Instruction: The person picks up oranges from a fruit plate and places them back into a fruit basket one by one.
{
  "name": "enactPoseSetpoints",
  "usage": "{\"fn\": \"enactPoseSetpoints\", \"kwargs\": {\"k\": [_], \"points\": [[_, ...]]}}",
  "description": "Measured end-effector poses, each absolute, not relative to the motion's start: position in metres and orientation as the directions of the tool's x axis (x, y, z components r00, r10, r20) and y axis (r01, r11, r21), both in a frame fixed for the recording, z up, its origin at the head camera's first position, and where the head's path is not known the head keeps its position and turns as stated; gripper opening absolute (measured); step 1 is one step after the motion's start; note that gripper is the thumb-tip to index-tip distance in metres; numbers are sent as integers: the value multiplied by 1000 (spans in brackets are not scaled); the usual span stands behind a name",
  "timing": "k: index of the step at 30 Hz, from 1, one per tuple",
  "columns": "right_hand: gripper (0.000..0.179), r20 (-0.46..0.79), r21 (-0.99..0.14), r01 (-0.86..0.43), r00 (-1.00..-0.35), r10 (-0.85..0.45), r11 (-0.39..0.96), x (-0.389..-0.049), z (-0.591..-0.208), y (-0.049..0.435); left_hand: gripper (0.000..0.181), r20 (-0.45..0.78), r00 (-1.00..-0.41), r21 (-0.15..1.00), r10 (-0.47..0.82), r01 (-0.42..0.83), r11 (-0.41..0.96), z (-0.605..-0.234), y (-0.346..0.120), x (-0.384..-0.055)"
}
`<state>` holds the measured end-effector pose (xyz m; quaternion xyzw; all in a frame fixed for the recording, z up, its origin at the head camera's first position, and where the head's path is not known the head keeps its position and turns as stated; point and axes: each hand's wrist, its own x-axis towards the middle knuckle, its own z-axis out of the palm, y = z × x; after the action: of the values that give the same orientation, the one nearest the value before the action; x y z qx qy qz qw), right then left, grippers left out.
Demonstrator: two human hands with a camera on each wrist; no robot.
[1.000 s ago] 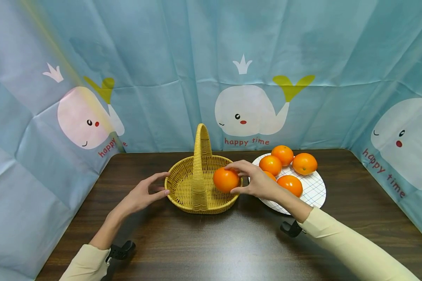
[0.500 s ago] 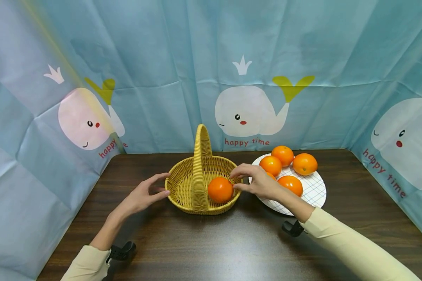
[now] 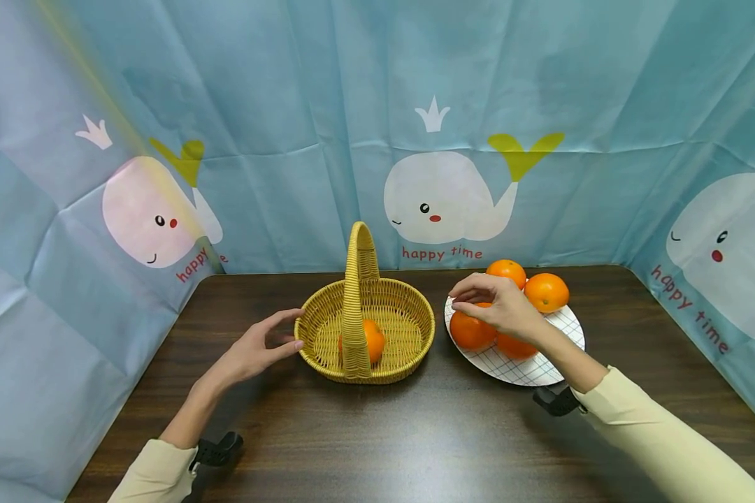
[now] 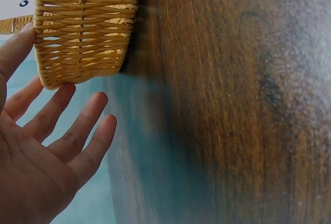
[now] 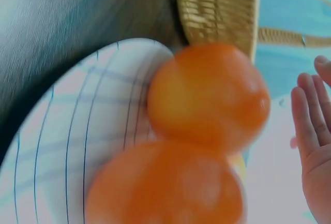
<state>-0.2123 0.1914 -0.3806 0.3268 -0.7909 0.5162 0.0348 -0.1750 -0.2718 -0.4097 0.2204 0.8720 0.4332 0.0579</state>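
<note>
A yellow wicker basket (image 3: 399,314) with a tall handle stands mid-table; one orange (image 3: 375,340) lies inside, partly behind the handle. My left hand (image 3: 248,355) touches the basket's left end with thumb and fingertips, its fingers loosely spread in the left wrist view (image 4: 62,131). Over the left part of a white checked plate (image 3: 531,376) hovers my right hand (image 3: 503,307), holding nothing. Several oranges rest on that plate, including a front-left orange (image 3: 470,331) just below the fingers and a right-hand orange (image 3: 546,292). The hand hides part of the group.
The dark wooden table (image 3: 377,440) reaches to a blue curtain (image 3: 277,154) with whale prints, hung behind and at both sides. The basket handle (image 3: 354,293) rises high across the basket's middle. In the right wrist view, the basket (image 5: 217,6) stands just beyond the plate.
My right hand let go of the orange in the basket and moved right, over the plate. The released orange rolled left to beneath the handle. My left hand stayed put.
</note>
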Motion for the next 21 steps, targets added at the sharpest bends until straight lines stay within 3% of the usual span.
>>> {"fn": "enactPoseSetpoints", "kwargs": {"k": [21], "points": [[20, 379, -783, -493, -862, -338, 380, -195, -379, 281, 60, 85, -897, 795, 433, 323, 514, -411, -272, -175]]}}
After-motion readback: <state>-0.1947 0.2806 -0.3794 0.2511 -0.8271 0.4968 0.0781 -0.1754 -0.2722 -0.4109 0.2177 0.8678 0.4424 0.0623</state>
